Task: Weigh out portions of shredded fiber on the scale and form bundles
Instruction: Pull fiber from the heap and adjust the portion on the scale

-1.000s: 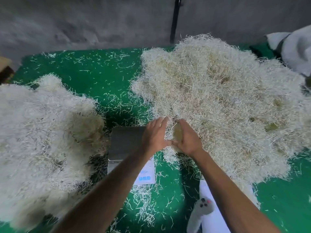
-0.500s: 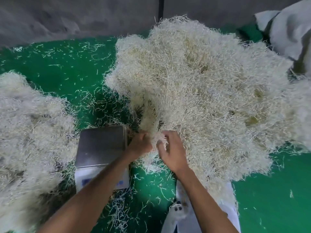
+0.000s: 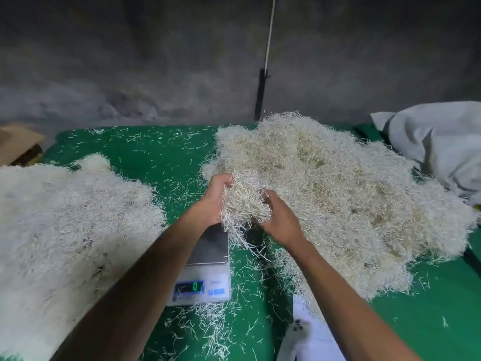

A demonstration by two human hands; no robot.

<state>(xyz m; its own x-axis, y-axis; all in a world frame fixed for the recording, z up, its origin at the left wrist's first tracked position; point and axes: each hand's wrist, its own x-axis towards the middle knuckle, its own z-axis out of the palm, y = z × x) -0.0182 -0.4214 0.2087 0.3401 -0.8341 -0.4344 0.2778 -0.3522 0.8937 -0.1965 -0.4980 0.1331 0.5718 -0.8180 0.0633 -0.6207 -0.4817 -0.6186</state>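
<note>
Left hand (image 3: 217,196) and right hand (image 3: 279,220) — fingers curled — grip a fiber clump (image 3: 243,204) above the scale (image 3: 208,259).

— What colour was the flat cloth-covered table surface (image 3: 135,149)?

— Deep green, flecked all over with pale loose strands.

— And the big loose heap of shredded fiber on the right (image 3: 338,194)?

— Cream with straw-yellow patches. The fluffy heap on the left (image 3: 65,225) looked whiter.

— The small digital scale with the metal platform (image 3: 208,267)?

— Grey steel on top, a white body, green digits on a dark display, two blue buttons.

— Behind it all?

— A mottled grey concrete wall (image 3: 130,61), and a pale grey crumpled sack (image 3: 437,142).
</note>
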